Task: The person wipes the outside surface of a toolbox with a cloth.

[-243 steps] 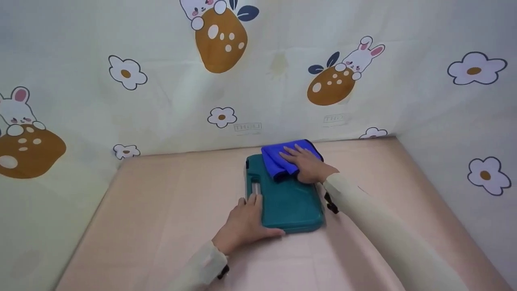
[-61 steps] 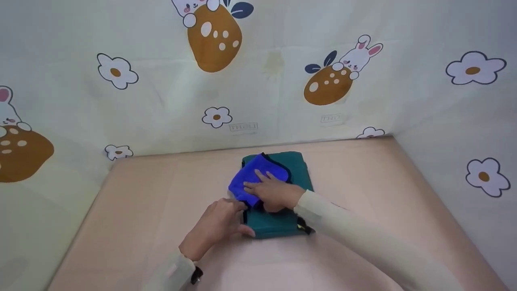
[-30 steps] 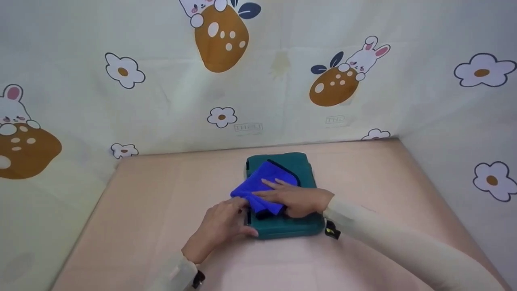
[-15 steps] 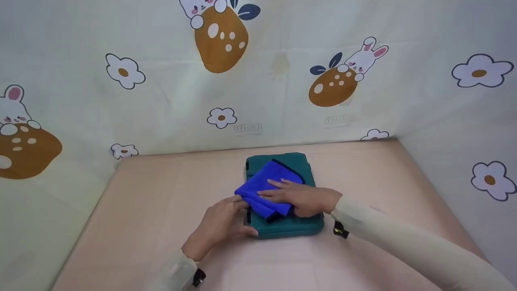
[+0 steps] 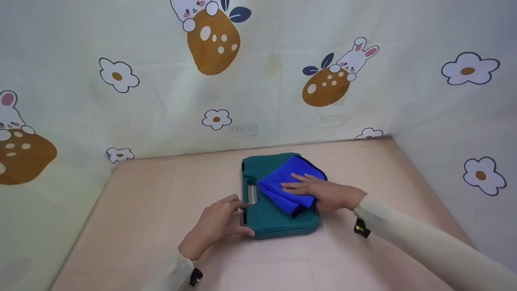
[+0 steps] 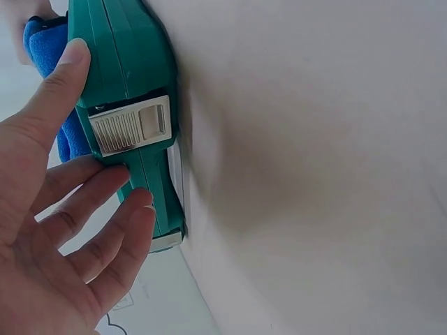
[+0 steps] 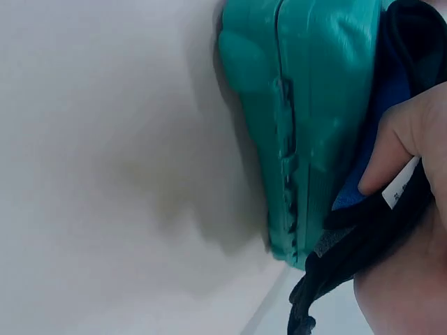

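Observation:
A green plastic carrying case (image 5: 278, 222) lies closed on the table, its handle opening on the left side. My left hand (image 5: 216, 220) holds its near left corner, thumb against the front edge and fingers at the side by the handle. In the left wrist view a silvery latch (image 6: 131, 125) sits between thumb and fingertips. A folded blue cloth (image 5: 278, 182) with dark edging lies over the right half of the lid. On it rests my right hand (image 5: 327, 192), fingers stretched out and pressing. In the right wrist view the thumb touches the cloth near a white label (image 7: 401, 183).
A pale pinkish covering (image 5: 169, 194) spreads over the table around the case. Behind and at both sides rises a light curtain (image 5: 274, 101) printed with rabbits, brown fruit and flowers. A row of hinges (image 7: 288, 174) runs along the case's right side.
Eight seconds ago the cloth was at the lid's back; it then came forward and left. In the last second my right hand has slid it rightward, uncovering the handle. The left hand stays at its corner.

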A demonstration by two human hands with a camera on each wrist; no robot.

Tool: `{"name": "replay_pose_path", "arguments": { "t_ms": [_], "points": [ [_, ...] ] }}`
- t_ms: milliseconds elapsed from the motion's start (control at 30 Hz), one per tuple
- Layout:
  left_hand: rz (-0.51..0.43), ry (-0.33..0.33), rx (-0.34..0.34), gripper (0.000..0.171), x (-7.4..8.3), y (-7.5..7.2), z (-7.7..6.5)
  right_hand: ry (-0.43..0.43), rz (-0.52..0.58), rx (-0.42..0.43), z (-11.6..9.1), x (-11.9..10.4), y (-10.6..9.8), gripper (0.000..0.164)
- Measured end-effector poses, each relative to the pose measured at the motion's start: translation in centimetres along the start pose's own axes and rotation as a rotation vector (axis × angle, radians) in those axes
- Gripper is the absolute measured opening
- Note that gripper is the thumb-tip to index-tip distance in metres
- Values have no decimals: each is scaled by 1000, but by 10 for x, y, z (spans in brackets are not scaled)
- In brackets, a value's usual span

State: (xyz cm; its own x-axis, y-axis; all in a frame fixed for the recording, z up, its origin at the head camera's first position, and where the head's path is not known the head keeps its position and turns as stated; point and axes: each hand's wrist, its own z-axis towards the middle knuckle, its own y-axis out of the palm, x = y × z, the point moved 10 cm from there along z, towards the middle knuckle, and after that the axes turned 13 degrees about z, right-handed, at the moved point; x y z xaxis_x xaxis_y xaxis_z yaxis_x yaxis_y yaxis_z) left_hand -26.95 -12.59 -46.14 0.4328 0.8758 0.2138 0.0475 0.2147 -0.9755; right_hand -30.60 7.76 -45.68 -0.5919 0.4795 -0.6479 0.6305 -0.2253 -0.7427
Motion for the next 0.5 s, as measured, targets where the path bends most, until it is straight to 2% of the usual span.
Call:
{"name": "replay_pose_path", "arguments": {
  "t_ms": [167,333,500],
  "points": [
    [32,-9,-2,79,0,2,1,64,48,36,0,11,-7,99],
    [76,-1,12,79,1,1,9,127,93,64,2,22,-13,100],
    [31,2,-26,81,3,3,18,193,110,88,5,33,-19,100]
  ]
}}
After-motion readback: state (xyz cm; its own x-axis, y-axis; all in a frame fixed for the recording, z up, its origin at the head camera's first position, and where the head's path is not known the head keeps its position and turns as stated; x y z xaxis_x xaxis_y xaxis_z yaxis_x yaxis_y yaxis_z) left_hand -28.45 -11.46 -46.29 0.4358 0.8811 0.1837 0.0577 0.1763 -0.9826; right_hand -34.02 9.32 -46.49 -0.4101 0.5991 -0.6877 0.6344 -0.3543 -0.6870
